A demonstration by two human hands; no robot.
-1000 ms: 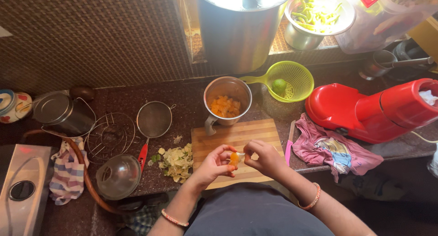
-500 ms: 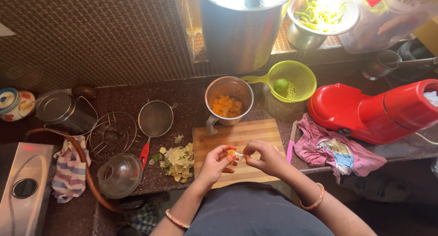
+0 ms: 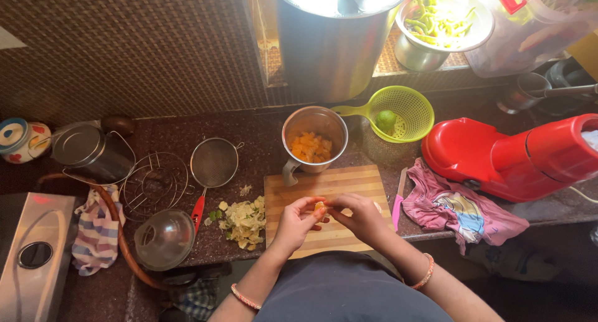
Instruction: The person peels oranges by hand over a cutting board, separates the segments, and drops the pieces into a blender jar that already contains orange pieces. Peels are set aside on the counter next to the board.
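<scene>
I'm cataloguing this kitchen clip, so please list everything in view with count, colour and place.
orange fruit piece: one, orange, pinched between both hands' fingertips
cutting board: one, pale wood, counter centre
steel jar: one, silver, holds orange pieces, behind the board
peel pile: one, pale yellow-green, left of the board
mesh strainer: one, steel with red handle, left of the jar
green strainer: one, holds a lime, right of the jar
red appliance: one, far right
pink cloth: one, below the appliance
bowl of green chillies: one, steel, top right
left hand: one, above the board
right hand: one, above the board
</scene>
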